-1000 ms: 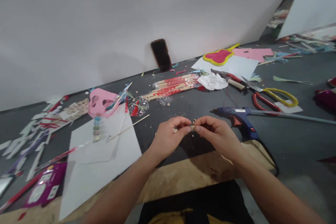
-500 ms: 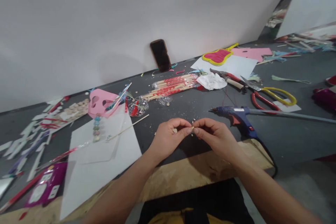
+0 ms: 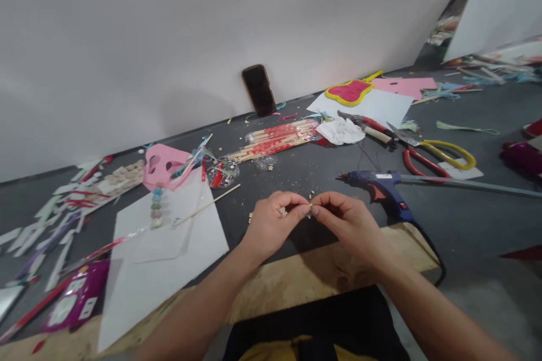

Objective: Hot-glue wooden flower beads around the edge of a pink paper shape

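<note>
My left hand and my right hand meet fingertip to fingertip over the dark table. Between their pinched thumbs and forefingers sits a tiny pale wood-coloured piece, mostly covered by the fingers. Similar small pale bits show behind my left hand, and others lie scattered just beyond the fingertips. To the right of my right hand rests a blue glue gun with a long glue stick in its back. A thin wooden stick lies left of my left hand, partly across white paper.
White paper and a pink cut-out mask are at left. Packed wooden sticks, a crumpled white tissue and a leaning phone stand further back. Yellow-handled scissors and red-handled pliers lie at right.
Both hands stay in nearly the same place, still pinching the small piece, with only slight finger movement. The view has shifted very slightly.
</note>
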`<state>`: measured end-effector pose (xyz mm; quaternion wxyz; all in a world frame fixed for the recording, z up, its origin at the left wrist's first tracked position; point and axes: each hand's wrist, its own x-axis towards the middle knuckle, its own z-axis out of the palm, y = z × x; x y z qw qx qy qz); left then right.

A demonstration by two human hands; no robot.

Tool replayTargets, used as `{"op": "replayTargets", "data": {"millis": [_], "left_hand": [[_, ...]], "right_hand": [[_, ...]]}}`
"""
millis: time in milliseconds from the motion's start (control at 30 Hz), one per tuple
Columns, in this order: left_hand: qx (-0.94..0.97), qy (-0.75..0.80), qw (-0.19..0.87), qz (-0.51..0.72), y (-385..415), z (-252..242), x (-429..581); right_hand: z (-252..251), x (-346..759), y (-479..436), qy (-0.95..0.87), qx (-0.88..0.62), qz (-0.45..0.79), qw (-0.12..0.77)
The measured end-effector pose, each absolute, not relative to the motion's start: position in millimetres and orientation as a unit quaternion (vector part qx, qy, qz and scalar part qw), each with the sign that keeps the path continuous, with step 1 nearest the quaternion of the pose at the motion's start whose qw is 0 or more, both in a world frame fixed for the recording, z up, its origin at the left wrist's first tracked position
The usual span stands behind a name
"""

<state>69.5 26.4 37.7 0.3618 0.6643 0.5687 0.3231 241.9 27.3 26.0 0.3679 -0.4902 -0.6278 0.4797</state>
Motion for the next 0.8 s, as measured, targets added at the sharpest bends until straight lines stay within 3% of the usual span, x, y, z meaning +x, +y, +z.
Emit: {"op": "replayTargets", "data": {"millis": [800], "left_hand": [[0.642,0.566,0.409,0.317,29.3,36.5,64.4]], "right_hand": [[23.2,240.0,28.3,-0.597,-0.487,0.5,0.396]]}}
